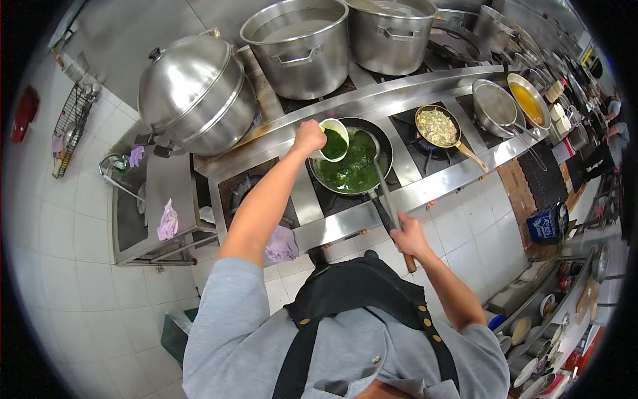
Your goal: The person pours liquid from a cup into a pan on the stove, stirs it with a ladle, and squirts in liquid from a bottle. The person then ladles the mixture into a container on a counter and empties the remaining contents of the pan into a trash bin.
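My left hand point(310, 137) grips a small white bowl point(334, 140) with dark green contents, tilted at the left rim of a black frying pan point(387, 143). Green liquid with leafy pieces point(351, 166) covers the inside of the pan. The wooden handle of a long metal ladle point(387, 193) is in my right hand point(409, 237), and its head rests in the green liquid. The pan's black handle points toward me, close to the ladle's shaft. The pan sits on a stove point(308, 199).
Behind the pan stand a large lidded steamer point(193, 93) and tall pots point(296, 56). To the right are a small pan of food point(438, 126), a strainer point(494, 103) and a bowl of yellow liquid point(528, 100). A person point(618, 136) stands at far right.
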Tool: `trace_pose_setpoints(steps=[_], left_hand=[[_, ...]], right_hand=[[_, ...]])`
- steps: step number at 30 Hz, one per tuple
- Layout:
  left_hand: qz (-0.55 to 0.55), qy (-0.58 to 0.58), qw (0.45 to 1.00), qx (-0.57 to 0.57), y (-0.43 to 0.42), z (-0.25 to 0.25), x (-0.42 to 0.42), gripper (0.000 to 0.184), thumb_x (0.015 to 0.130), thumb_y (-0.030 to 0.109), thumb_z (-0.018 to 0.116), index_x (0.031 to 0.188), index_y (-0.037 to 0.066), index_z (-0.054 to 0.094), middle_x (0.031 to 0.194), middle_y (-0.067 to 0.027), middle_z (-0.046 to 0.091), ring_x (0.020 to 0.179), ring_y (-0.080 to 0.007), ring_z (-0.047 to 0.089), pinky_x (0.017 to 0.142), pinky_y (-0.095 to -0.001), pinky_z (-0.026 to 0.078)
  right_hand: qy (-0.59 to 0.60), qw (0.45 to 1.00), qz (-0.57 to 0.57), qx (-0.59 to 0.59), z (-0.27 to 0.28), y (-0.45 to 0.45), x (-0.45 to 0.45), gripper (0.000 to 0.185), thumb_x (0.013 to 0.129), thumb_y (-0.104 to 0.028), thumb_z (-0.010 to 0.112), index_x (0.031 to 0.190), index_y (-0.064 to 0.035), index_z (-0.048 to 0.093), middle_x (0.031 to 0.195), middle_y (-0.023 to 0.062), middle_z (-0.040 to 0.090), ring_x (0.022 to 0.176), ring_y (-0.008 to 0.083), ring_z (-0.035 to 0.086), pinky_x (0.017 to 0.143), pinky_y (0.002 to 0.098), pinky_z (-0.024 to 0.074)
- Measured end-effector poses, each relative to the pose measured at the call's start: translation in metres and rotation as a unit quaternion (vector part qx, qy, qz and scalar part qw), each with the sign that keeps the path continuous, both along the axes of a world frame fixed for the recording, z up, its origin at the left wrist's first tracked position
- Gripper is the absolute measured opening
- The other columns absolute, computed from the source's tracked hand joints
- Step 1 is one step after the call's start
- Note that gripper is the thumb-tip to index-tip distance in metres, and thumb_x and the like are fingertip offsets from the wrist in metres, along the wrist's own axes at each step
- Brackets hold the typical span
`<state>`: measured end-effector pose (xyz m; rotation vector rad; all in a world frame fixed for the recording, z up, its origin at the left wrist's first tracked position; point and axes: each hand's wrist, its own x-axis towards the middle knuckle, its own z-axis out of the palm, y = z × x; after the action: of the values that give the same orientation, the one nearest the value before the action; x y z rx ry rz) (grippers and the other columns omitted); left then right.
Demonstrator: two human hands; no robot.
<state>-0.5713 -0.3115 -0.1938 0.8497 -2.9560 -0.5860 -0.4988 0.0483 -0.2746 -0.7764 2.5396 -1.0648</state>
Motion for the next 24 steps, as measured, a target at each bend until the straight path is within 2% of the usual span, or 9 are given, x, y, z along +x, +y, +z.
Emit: trace_pose_setpoints(steps=[1,2,3,7,10,13,16,19,24], left_hand=[[-0.002,-0.004,1.0,0.001,0.004,-0.002,-0.003,0.024,0.075,0.01,0.06,0.093,-0.005,0.069,0.102,-0.0275,0.065,0.098,-0.0406,0.063,0.086,-0.0434,0.052],[-0.004,-0.008,1.0,0.002,0.008,-0.003,-0.007,0.025,0.075,0.01,0.061,0.094,-0.005,0.069,0.102,-0.0276,0.065,0.098,-0.0403,0.063,0.087,-0.0435,0.052],[0.001,-0.015,1.0,0.017,0.009,-0.004,-0.011,0.026,0.075,0.01,0.061,0.095,-0.004,0.069,0.104,-0.0279,0.064,0.1,-0.0401,0.063,0.087,-0.0432,0.052],[0.009,-0.01,1.0,0.01,0.006,-0.015,-0.018,0.025,0.075,0.01,0.061,0.095,-0.004,0.069,0.105,-0.027,0.065,0.102,-0.0399,0.062,0.088,-0.0434,0.051],[0.029,-0.011,0.998,0.046,-0.004,-0.009,-0.016,0.024,0.075,0.01,0.06,0.091,-0.006,0.069,0.098,-0.0286,0.066,0.087,-0.0373,0.068,0.078,-0.0421,0.055],[0.064,-0.018,0.986,0.153,-0.017,0.008,-0.007,0.028,0.076,0.01,0.059,0.09,-0.014,0.064,0.086,-0.0297,0.065,0.052,-0.0299,0.066,0.049,-0.0398,0.054],[0.144,0.067,0.952,0.26,-0.036,0.002,-0.002,0.029,0.078,0.008,0.057,0.095,-0.016,0.062,0.088,-0.0278,0.066,0.055,-0.033,0.066,0.048,-0.042,0.055],[0.147,0.126,0.915,0.353,-0.056,0.004,0.007,0.031,0.078,0.004,0.056,0.098,-0.019,0.058,0.092,-0.0282,0.062,0.062,-0.041,0.065,0.047,-0.0473,0.057],[0.155,0.181,0.845,0.48,-0.065,0.033,0.026,0.026,0.076,0.002,0.058,0.094,-0.018,0.056,0.083,-0.0205,0.054,0.06,-0.0428,0.062,0.049,-0.0506,0.059]], right_hand=[[-0.244,0.964,-0.051,-0.097,0.016,-0.005,0.006,0.049,0.079,-0.002,0.057,0.126,0.0066,0.046,0.072,0.0183,0.058,0.06,0.0297,0.058,0.054,0.04,0.0472],[-0.469,0.857,-0.097,-0.189,0.026,-0.008,0.01,0.05,0.082,-0.002,0.058,0.13,0.0073,0.044,0.067,0.0106,0.054,0.053,0.0191,0.052,0.046,0.0319,0.043],[-0.517,0.807,-0.129,-0.253,0.025,-0.009,0.01,0.035,0.086,0.0,0.055,0.12,0.0049,0.047,0.065,0.0028,0.047,0.049,0.0093,0.044,0.041,0.0261,0.0353],[-0.617,0.691,-0.154,-0.343,0.037,-0.006,0.021,0.027,0.084,0.003,0.057,0.109,0.0022,0.05,0.065,0.0036,0.049,0.047,0.0092,0.044,0.04,0.027,0.0349],[-0.547,0.771,-0.126,-0.299,0.057,-0.008,0.035,0.033,0.084,0.002,0.057,0.116,0.0021,0.051,0.065,0.0019,0.049,0.046,0.0091,0.045,0.04,0.0261,0.036],[-0.455,0.855,-0.101,-0.228,0.069,-0.009,0.038,0.05,0.083,0.0,0.055,0.133,0.0008,0.047,0.068,0.0047,0.053,0.05,0.0099,0.049,0.043,0.0292,0.0421],[-0.345,0.931,-0.082,-0.087,0.074,-0.006,0.028,0.051,0.079,-0.002,0.058,0.13,0.0023,0.049,0.075,0.0157,0.062,0.055,0.021,0.061,0.05,0.0352,0.0487],[-0.029,0.999,-0.027,-0.014,0.058,0.0,0.015,0.054,0.073,-0.003,0.06,0.125,0.0068,0.051,0.087,0.0316,0.063,0.081,0.0461,0.064,0.071,0.0462,0.0517],[0.04,0.996,0.021,0.079,0.018,-0.002,-0.025,0.056,0.071,-0.002,0.06,0.125,0.0092,0.049,0.091,0.0331,0.062,0.082,0.0452,0.063,0.072,0.0474,0.0511]])
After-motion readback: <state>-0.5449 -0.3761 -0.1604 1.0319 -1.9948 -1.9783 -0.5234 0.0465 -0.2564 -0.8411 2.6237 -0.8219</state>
